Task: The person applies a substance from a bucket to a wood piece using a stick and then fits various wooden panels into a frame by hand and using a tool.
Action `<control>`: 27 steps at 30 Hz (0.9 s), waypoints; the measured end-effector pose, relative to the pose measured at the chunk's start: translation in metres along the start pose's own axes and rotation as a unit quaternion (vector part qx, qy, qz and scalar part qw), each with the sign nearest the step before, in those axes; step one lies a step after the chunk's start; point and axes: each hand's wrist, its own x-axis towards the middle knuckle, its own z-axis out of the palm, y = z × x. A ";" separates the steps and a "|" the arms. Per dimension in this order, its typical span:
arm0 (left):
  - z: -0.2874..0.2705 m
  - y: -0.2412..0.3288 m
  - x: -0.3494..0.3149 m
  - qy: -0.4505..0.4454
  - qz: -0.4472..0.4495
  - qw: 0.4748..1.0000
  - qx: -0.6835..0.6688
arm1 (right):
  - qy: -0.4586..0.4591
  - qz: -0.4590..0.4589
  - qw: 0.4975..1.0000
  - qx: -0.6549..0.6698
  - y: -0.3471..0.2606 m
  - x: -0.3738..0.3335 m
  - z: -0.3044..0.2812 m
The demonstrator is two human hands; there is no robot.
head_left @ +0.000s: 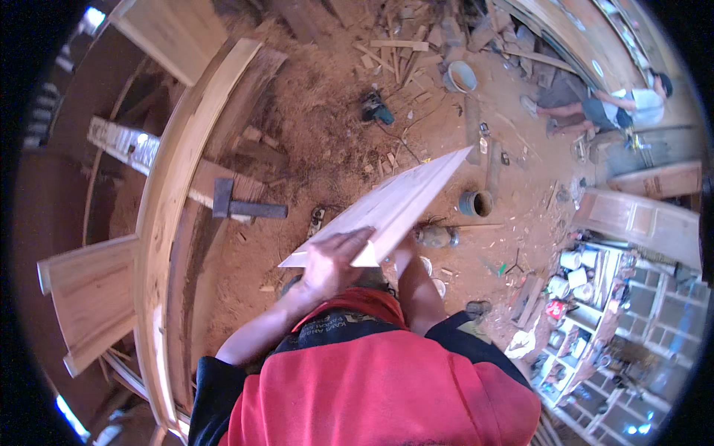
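Observation:
A pale wooden panel [394,202] with bevelled faces stands tilted in front of me, its pointed far corner up and to the right. My left hand [331,267] grips it near its close end, the fingers lying over the wood. On the panel's right side, my right hand [405,251] reaches up against its lower edge. The panel hides the fingers of that hand, so their grip does not show. Below my hands, the red cloth of my shirt [372,379] fills the view.
To the left runs a long wooden bench [175,178] with a hammer [245,207] on it. A green power tool [378,110], a bucket [461,76] and a tin [476,203] stand on the dusty floor. Another person [617,110] is at the far right, above a shelf of containers [584,320].

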 end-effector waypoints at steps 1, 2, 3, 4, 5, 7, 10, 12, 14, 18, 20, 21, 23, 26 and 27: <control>-0.012 0.009 0.010 0.028 -0.016 0.999 -0.006 | -0.011 -0.041 0.999 -0.034 -0.018 0.008 -0.005; -0.023 0.017 0.024 0.057 -0.027 0.998 -0.012 | 0.012 -0.042 0.999 -0.006 -0.034 0.016 -0.010; -0.032 0.025 0.039 0.115 -0.116 0.974 -0.158 | 0.025 -0.078 0.997 -0.010 -0.050 0.026 -0.014; -0.049 0.038 0.041 0.110 -0.126 0.979 -0.113 | 0.047 -0.096 0.994 -0.017 -0.063 0.032 -0.022; -0.067 0.045 0.047 0.109 -0.156 0.973 -0.130 | 0.035 -0.114 0.993 -0.002 -0.079 0.041 -0.025; -0.108 0.060 0.054 0.103 -0.059 0.990 -0.073 | -0.007 -0.145 0.989 -0.029 -0.108 0.054 -0.020; -0.145 0.096 0.033 0.179 -0.193 0.958 -0.116 | -0.155 -0.192 0.968 -0.043 -0.146 0.048 0.013; -0.170 0.098 0.026 0.293 -0.163 0.914 -0.228 | -0.200 -0.175 0.964 0.015 -0.151 0.024 0.046; -0.198 0.084 0.023 0.311 -0.171 0.929 -0.110 | -0.271 -0.160 0.947 0.061 -0.154 -0.008 0.076; -0.218 0.047 0.003 0.444 -0.234 0.864 -0.050 | -0.251 -0.174 0.945 -0.119 -0.169 -0.067 0.118; -0.221 0.030 -0.011 0.475 -0.188 0.859 -0.036 | -0.252 -0.201 0.930 -0.177 -0.182 -0.089 0.145; -0.221 0.027 -0.019 0.523 -0.160 0.836 -0.046 | -0.282 -0.254 0.915 -0.133 -0.190 -0.102 0.154; -0.233 0.018 -0.039 0.590 -0.133 0.792 -0.086 | -0.353 -0.353 0.863 -0.082 -0.198 -0.135 0.179; -0.263 -0.002 -0.064 0.639 -0.127 0.744 -0.151 | -0.413 -0.370 0.820 -0.144 -0.213 -0.178 0.220; -0.273 -0.011 -0.073 0.653 -0.124 0.732 -0.146 | -0.426 -0.381 0.810 -0.133 -0.212 -0.190 0.234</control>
